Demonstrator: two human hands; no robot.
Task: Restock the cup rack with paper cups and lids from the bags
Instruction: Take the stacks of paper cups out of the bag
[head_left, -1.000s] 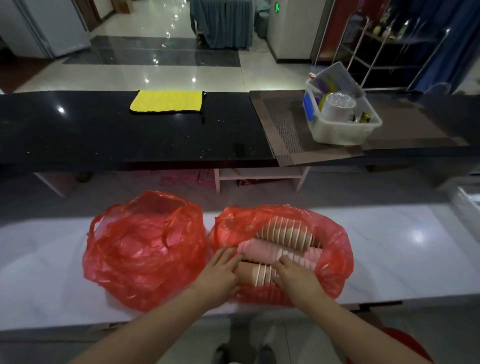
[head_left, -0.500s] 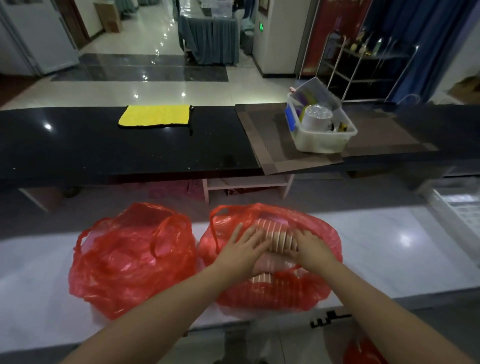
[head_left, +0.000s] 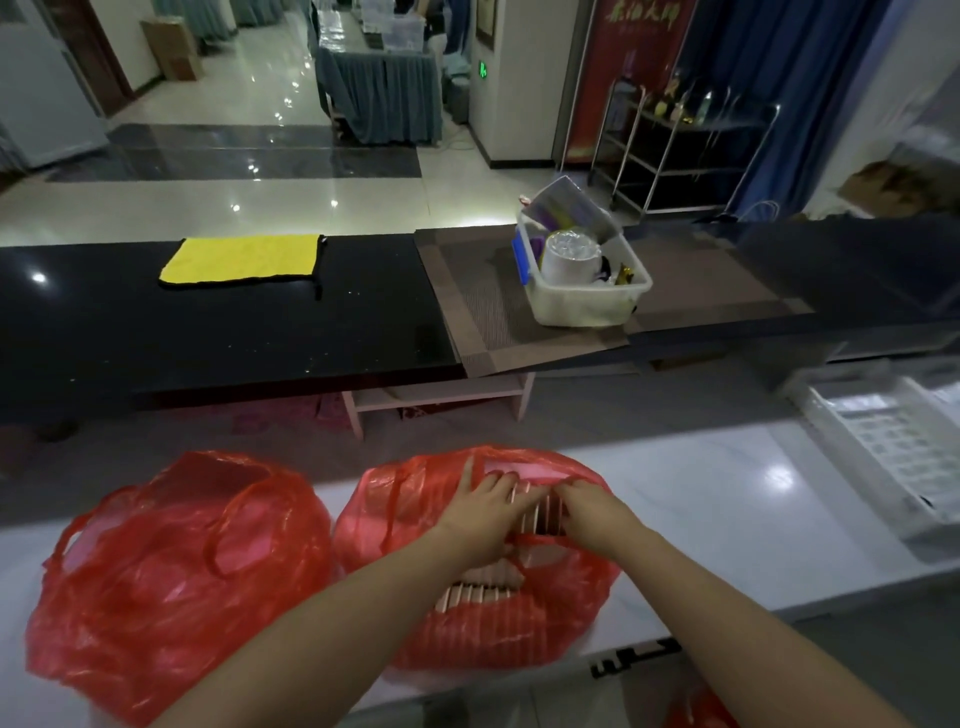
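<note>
Two red plastic bags stand side by side on the white marble counter (head_left: 727, 499). The right bag (head_left: 519, 629) is open and holds stacks of striped brown paper cups (head_left: 540, 512) lying on their sides; a lower stack (head_left: 478, 590) shows beneath. The left bag (head_left: 176, 566) is bunched and its contents are hidden. Both hands are inside the right bag's mouth. My left hand (head_left: 480, 512) curls over the left end of the top stack. My right hand (head_left: 595, 506) grips its right end.
A white slotted rack or tray (head_left: 883, 447) sits at the counter's far right. Beyond a gap runs a black bar top (head_left: 208, 322) with a yellow cloth (head_left: 244, 258) and a white bin (head_left: 582, 275) of supplies on a brown mat. Another red bag (head_left: 696, 712) lies below the counter edge.
Both hands moved from the lower stack at the bag's near side up and farther in onto the top cup stack. The view tilted upward.
</note>
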